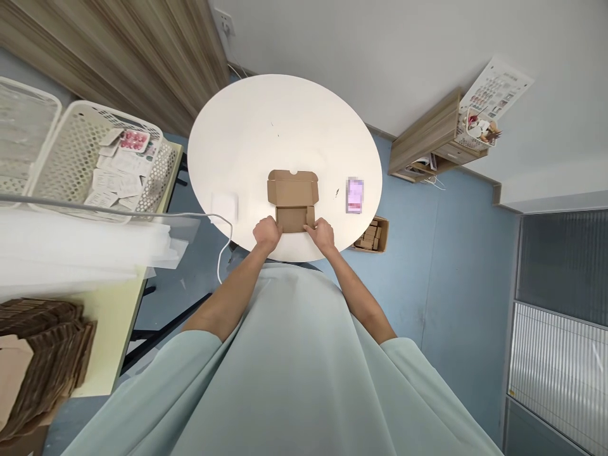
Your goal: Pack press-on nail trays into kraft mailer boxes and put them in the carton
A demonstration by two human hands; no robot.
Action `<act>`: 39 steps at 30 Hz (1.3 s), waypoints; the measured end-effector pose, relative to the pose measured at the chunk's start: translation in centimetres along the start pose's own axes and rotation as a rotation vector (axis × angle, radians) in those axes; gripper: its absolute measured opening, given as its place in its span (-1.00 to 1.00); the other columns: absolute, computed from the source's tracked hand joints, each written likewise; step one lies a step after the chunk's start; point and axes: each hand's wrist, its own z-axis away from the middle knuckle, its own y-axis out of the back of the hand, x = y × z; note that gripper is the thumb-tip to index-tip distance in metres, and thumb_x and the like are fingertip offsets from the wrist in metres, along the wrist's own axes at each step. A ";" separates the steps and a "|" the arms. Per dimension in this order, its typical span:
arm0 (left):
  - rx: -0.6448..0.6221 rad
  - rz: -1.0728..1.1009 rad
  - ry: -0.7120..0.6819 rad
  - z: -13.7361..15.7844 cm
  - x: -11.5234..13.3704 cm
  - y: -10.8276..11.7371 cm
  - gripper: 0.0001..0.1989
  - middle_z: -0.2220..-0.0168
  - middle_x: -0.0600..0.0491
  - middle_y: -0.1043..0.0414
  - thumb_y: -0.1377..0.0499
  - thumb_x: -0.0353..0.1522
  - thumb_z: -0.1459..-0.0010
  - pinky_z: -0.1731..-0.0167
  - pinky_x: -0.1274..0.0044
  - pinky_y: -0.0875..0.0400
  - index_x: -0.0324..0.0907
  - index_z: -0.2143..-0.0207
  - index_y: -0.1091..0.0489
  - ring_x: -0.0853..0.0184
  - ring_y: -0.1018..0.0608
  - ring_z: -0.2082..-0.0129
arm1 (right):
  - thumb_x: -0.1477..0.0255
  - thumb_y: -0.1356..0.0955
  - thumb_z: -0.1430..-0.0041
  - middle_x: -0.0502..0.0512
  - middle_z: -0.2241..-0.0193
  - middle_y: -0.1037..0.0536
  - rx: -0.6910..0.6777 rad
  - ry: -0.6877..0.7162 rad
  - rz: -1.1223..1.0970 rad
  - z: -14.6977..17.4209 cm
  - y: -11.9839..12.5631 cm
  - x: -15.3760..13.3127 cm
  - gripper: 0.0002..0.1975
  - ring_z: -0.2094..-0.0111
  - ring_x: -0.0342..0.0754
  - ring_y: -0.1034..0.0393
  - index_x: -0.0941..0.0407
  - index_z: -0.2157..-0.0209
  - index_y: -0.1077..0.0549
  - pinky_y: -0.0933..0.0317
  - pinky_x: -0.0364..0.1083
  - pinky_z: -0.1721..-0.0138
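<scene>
A small brown cardboard box (292, 190) lies on the white round table (247, 133), its lid folded back away from me and its shallow tray facing up. My left hand (267, 234) is closed at the tray's near left corner. At the near right corner, my right hand (322, 234) pinches the cardboard wall between thumb and fingers. The inside of the tray shows bare cardboard. Right of the box lies a flat pinkish-purple item (354, 195), blurred in the picture. A white square object (225, 207) with a cable sits to the left.
A side table (111, 329) on the left carries white baskets (76, 139), white wrapping sheets (85, 244) and stacked flat cardboard (47, 354). An open carton (382, 237) of small boxes is on the floor, right of the round table. A wooden cabinet (427, 133) stands by the wall.
</scene>
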 end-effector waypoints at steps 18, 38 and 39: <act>0.083 -0.159 0.003 0.3 -0.7 2.1 -0.71 0.04 -0.28 -0.59 -0.10 -0.26 -0.37 0.13 0.26 -0.46 -0.20 0.04 -0.53 -0.11 -0.63 0.02 | 0.36 -0.26 -0.57 0.37 0.02 -0.66 -0.056 -0.118 0.257 -1.9 0.3 -2.4 -0.81 -0.01 0.16 -0.60 0.14 0.05 -0.45 -0.38 -0.02 0.07; 0.234 0.199 0.045 -1.0 -5.8 7.2 -0.53 -0.16 -0.28 -0.52 -0.19 -0.20 -0.36 -0.10 0.10 -0.52 -0.17 -0.25 -0.34 -0.14 -0.62 -0.11 | 0.14 -0.31 -0.54 0.23 0.14 -0.69 0.094 -0.190 0.146 0.5 1.1 -4.1 -0.73 0.09 0.15 -0.60 0.05 0.14 -0.42 -0.32 -0.03 0.18; 0.257 0.214 0.080 -1.5 -6.7 8.0 -0.46 -0.21 -0.32 -0.49 -0.20 -0.22 -0.33 -0.10 0.08 -0.52 -0.20 -0.30 -0.29 -0.17 -0.62 -0.12 | 0.15 -0.32 -0.54 0.21 0.16 -0.69 0.107 -0.190 0.124 0.7 1.2 -4.5 -0.74 0.11 0.13 -0.59 0.04 0.16 -0.41 -0.30 -0.04 0.20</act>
